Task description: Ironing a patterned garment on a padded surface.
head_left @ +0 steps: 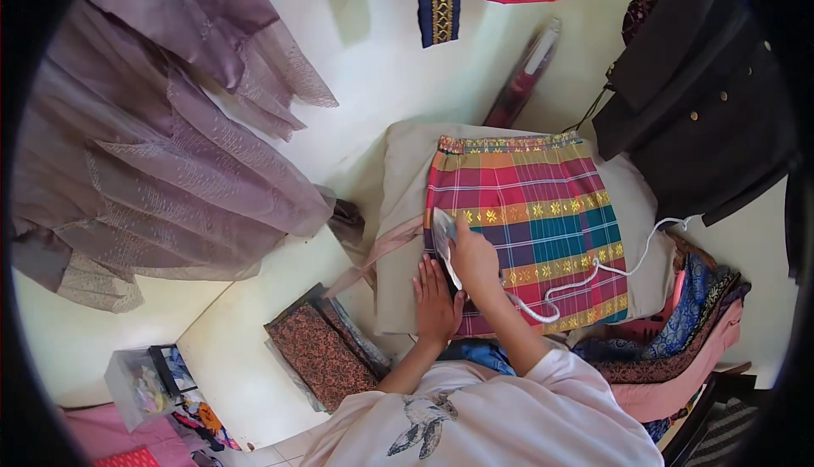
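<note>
A plaid skirt [555, 231] in red, purple, teal and mustard with gold motifs lies flat on a padded beige surface [402, 180], its gathered waistband at the far end. My right hand [475, 262] is wrapped round an iron [447, 246], which rests on the skirt's left side with its tip pointing away from me. The hand hides much of the iron. A white cord [566, 285] trails from near my right wrist across the skirt to the right. Just below the iron, my left hand [437, 304] presses flat on the skirt's lower left edge, fingers stretched out.
Mauve garments [178, 153] hang on the left, a dark buttoned jacket [712, 102] on the right. Folded patterned cloth [322, 344] sits at the near left; a pile of fabrics [687, 335] is at the right. A beige strap [381, 248] hangs off the padded surface's left side.
</note>
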Action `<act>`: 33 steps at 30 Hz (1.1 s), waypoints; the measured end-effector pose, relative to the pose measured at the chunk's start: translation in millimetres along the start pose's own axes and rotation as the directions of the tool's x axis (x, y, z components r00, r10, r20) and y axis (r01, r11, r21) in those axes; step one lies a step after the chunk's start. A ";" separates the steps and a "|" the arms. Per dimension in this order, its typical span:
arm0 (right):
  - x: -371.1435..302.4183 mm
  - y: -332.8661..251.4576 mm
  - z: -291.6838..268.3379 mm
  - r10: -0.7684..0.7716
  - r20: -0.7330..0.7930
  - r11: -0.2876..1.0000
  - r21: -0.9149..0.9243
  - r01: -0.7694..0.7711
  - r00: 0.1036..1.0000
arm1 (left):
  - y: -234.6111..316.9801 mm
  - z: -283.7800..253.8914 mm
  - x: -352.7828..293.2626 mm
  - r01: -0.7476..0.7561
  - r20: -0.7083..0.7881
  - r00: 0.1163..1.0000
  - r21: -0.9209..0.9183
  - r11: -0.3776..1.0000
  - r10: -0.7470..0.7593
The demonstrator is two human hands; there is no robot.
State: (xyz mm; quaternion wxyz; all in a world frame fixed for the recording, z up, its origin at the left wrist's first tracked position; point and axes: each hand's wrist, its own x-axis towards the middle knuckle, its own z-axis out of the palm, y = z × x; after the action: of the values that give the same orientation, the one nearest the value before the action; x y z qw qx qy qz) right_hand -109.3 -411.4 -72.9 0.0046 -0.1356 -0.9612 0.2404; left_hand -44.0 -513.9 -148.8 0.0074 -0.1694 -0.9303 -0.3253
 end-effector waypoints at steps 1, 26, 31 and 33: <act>11.8 -1.4 3.5 -0.026 -0.046 1.000 0.005 0.026 0.999 | 0.2 -0.6 0.5 -0.004 0.001 1.000 0.003 1.000 0.004; -44.0 73.9 -42.7 0.056 -0.017 0.996 -0.065 -0.057 0.998 | 15.0 0.6 3.4 0.020 0.040 0.999 0.286 0.958 -0.033; 59.2 63.2 -36.8 0.069 -0.115 0.997 -0.036 -0.074 0.991 | 24.6 -1.6 4.0 0.026 0.073 0.996 0.395 0.918 -0.059; 99.7 74.4 -25.2 0.051 -0.181 0.997 -0.050 -0.061 0.982 | 34.1 -0.3 6.8 0.008 0.090 0.995 0.442 0.897 -0.053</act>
State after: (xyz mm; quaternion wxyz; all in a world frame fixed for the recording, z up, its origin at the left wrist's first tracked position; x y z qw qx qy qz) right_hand -184.2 -310.5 -90.7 0.0806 -0.1835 -0.9589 0.2008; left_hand -39.5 -487.0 -127.2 -0.0059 -0.1648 -0.9815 -0.0974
